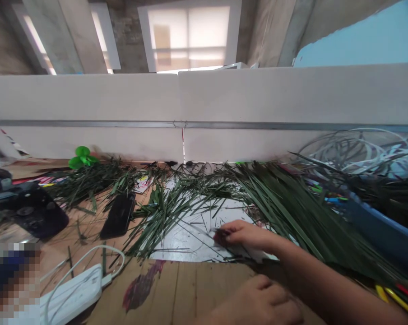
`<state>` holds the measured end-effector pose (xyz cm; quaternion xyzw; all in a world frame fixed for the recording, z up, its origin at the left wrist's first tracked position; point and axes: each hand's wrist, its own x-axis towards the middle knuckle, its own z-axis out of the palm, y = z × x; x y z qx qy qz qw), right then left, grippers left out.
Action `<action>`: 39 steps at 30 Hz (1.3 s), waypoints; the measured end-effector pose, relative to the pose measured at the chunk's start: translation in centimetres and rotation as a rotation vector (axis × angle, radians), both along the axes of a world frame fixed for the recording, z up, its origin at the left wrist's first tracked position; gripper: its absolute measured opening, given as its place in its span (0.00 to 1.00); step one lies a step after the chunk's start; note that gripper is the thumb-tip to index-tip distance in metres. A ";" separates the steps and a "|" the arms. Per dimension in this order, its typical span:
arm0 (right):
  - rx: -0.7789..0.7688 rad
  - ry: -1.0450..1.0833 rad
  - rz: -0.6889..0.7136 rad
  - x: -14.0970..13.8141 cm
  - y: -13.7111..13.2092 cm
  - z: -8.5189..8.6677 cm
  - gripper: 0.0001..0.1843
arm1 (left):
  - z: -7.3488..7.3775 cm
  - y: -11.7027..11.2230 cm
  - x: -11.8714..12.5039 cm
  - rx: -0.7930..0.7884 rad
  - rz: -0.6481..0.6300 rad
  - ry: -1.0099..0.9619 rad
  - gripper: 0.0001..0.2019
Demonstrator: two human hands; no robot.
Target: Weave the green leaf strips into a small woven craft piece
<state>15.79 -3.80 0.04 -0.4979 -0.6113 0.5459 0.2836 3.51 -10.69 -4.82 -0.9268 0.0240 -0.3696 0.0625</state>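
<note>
Where the wooden bench met two white partition panels, a metal rail ran along both, and a seam parted them near the middle. Beyond stood concrete walls and one bright, shaded window, with two narrower panes off to the left.

One white sheet lay on the bench, with long green leaf strips heaped across it, dense on the right and thinner and scattered to the left, reaching the foot of the panels. The right hand came in from the near right and lay over the sheet among the strips, its fingertips drawn together; what they pinched was too small to tell. The left hand sat curled at the near edge of the bench, just below the sheet, and whether it held anything could not be told.

Two phones lay to the left: a black phone beside the strips and a bulkier dark phone further left. Near left sat one white power bank with one white cable. One green plastic piece stood far left against the panels. On the right were one blue tub, a coil of white wire and three pens, two yellow and one red.
</note>
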 end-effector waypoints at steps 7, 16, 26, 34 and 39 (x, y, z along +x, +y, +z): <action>0.201 0.035 -0.318 3.5 7.0 0.5 0.16 | 0.7 0.4 -0.3 -0.034 0.027 -0.049 0.17; -0.167 0.024 0.213 2.0 -2.2 2.4 0.15 | 0.7 0.0 0.1 -0.036 -0.020 -0.032 0.18; 0.130 0.054 -0.086 4.1 0.5 1.9 0.18 | 0.6 0.2 0.2 -0.021 0.004 -0.159 0.18; 0.074 0.013 -0.024 3.1 -0.5 -0.7 0.13 | 0.0 0.4 0.4 -0.056 0.014 -0.095 0.16; 0.191 -0.042 -0.370 7.3 2.5 1.2 0.17 | 0.2 0.4 0.4 -0.095 0.030 -0.094 0.17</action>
